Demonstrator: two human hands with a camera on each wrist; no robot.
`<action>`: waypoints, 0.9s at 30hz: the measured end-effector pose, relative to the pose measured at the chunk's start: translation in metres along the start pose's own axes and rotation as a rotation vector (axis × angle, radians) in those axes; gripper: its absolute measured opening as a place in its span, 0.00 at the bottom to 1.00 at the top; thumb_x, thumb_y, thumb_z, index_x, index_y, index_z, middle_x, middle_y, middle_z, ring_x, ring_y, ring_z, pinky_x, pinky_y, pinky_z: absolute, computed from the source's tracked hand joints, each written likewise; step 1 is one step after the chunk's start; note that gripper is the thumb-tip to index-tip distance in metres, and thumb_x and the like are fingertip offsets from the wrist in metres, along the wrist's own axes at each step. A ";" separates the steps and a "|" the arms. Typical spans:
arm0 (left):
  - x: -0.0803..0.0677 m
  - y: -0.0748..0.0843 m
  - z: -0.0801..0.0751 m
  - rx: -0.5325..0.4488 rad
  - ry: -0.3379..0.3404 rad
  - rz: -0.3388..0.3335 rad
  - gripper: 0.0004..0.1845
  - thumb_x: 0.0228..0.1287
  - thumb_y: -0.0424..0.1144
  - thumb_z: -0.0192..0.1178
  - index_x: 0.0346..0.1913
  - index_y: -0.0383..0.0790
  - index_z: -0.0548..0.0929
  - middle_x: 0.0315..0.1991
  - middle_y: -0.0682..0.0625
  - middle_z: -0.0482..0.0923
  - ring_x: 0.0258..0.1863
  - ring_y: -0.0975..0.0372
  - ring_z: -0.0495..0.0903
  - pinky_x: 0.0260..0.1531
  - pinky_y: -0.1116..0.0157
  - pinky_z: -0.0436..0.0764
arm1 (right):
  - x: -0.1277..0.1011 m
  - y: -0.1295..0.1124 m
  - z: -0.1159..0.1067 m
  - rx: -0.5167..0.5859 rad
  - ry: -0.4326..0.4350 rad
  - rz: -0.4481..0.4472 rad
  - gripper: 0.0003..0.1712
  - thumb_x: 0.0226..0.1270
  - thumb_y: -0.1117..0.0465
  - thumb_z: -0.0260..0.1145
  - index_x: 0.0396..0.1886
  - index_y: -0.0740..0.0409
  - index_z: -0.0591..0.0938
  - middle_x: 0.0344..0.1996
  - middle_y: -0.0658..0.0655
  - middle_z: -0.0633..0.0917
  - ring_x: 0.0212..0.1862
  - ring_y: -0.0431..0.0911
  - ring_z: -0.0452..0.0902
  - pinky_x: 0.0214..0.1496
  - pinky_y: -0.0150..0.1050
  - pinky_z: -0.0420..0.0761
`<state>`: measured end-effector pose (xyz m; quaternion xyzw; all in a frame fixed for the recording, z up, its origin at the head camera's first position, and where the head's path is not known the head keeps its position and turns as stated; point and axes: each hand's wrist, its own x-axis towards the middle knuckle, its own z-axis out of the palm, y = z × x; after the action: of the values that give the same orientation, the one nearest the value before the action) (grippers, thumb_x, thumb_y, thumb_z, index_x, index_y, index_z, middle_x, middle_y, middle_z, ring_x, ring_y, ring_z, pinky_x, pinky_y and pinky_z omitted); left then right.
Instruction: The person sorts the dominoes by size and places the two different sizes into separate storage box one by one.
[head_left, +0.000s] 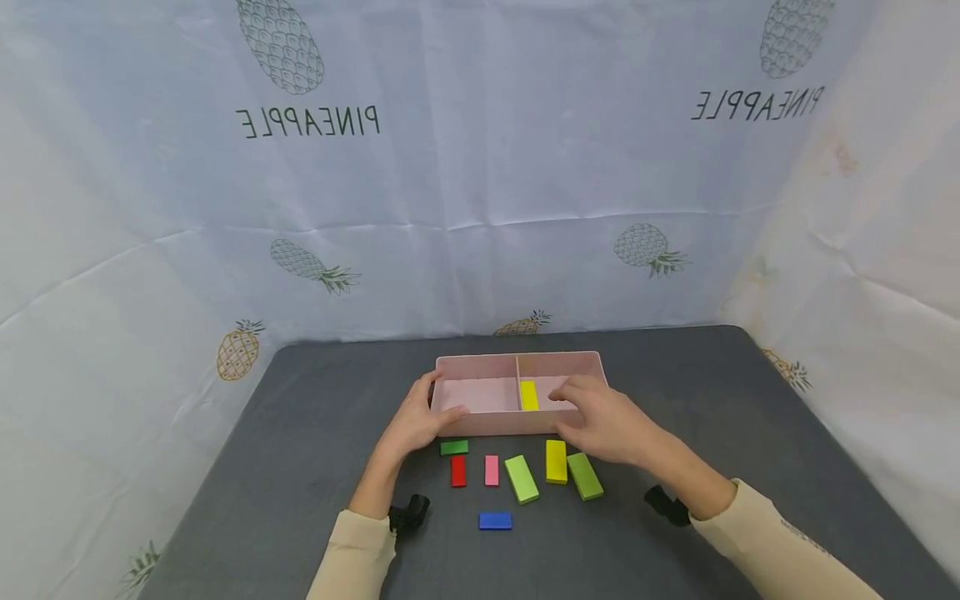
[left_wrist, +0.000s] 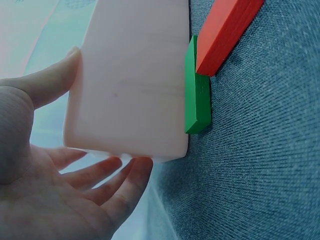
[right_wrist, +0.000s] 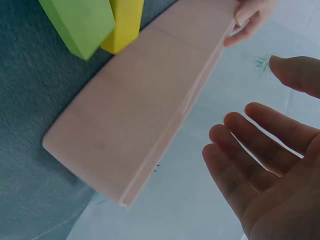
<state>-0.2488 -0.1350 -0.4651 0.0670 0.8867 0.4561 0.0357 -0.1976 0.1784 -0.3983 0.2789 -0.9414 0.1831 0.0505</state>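
Observation:
A pink two-compartment box stands on the dark table, one yellow block in its right compartment beside the divider. My left hand holds the box at its left end, thumb at the near rim and fingers along the end wall. Over the right compartment hovers my right hand, fingers spread and slightly bent with nothing between them. In the right wrist view those fingertips are apart from the box. Nearest to the left hand on the table lie a green block and a red block.
In front of the box lie a pink block, a light green block, a second yellow block, another light green block and a blue block. White pineapple-print cloth hangs behind the grey table.

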 end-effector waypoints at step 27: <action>0.000 0.002 -0.001 -0.007 -0.002 0.007 0.46 0.63 0.48 0.70 0.78 0.37 0.59 0.74 0.34 0.60 0.68 0.42 0.67 0.65 0.39 0.66 | -0.037 0.014 0.022 -0.038 -0.165 -0.040 0.23 0.61 0.51 0.76 0.52 0.57 0.85 0.46 0.50 0.82 0.44 0.42 0.76 0.44 0.44 0.82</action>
<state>-0.2483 -0.1345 -0.4633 0.0705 0.8848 0.4593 0.0353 -0.1739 0.1999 -0.4307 0.3109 -0.9398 0.1404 -0.0182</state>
